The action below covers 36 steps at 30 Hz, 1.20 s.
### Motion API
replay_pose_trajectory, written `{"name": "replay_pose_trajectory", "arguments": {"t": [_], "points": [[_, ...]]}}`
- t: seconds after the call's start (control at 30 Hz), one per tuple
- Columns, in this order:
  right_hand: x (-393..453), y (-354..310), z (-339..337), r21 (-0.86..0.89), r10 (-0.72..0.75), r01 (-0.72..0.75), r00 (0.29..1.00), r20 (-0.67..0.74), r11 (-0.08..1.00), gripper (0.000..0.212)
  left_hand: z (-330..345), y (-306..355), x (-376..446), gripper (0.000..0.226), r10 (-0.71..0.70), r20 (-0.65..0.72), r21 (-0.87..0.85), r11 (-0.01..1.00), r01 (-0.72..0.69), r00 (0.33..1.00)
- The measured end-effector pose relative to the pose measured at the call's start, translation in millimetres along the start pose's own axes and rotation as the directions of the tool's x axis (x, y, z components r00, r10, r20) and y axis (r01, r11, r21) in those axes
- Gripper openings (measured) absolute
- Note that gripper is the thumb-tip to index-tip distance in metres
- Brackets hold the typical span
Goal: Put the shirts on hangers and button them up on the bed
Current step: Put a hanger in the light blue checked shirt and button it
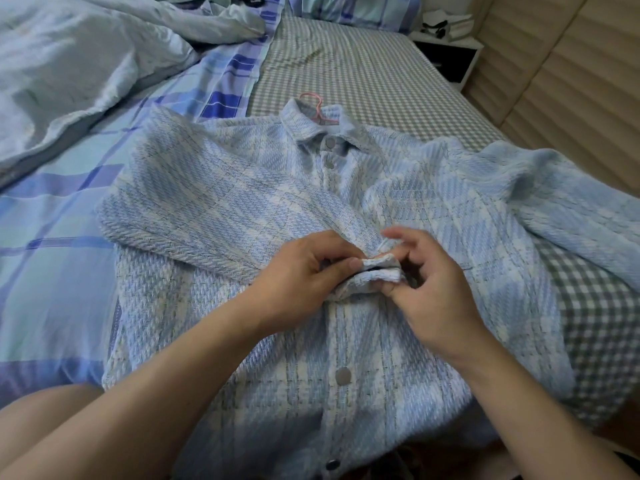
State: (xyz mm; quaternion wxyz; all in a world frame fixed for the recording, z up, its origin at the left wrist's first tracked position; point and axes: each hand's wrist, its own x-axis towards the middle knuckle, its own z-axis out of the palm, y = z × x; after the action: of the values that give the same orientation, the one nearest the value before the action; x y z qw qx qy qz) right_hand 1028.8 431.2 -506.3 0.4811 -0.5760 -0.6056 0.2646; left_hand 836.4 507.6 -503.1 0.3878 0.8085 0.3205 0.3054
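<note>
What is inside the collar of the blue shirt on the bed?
A pink hanger: its hook and neck stick out of the shirt collar. The hanger's shoulders are covered by the fabric, so how they sit cannot be seen.

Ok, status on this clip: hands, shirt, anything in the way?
Left hand and right hand both pinching the placket mid-shirt. Pink hanger in the collar; top buttons look done. Nothing in the way.
</note>
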Motion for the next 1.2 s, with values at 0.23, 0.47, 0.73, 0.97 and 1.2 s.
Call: {"name": "replay_pose_trajectory", "arguments": {"t": [0.23,0.47,0.73,0.97,1.2], "points": [[8,0,-7,-0.203,-0.038,0.059,0.994,0.104,0.977,0.038,7,-6,-2,0.018,0.23,-0.063,0.193,0.958,-0.214,0.971],[12,-3,-11,-0.072,0.038,-0.03,0.992,0.122,0.997,0.042,7,-1,0,0.01,-0.04,-0.064,-0.039,0.999,0.037,0.997],[7,0,-1,-0.024,-0.035,0.035,0.999,-0.008,0.999,0.057,0,0,3,0.018,-0.248,0.064,-0.245,0.935,0.256,0.967],[1,6,5,-0.178,-0.235,0.223,0.971,-0.046,0.958,0.027,-5,-1,4,0.021,-0.233,0.102,-0.247,0.936,0.251,0.967],[-2,1,4,-0.033,-0.049,0.048,0.998,-0.048,0.998,0.025,-3,-6,1,0.012,-0.157,0.033,-0.196,0.968,0.16,0.987]]}}
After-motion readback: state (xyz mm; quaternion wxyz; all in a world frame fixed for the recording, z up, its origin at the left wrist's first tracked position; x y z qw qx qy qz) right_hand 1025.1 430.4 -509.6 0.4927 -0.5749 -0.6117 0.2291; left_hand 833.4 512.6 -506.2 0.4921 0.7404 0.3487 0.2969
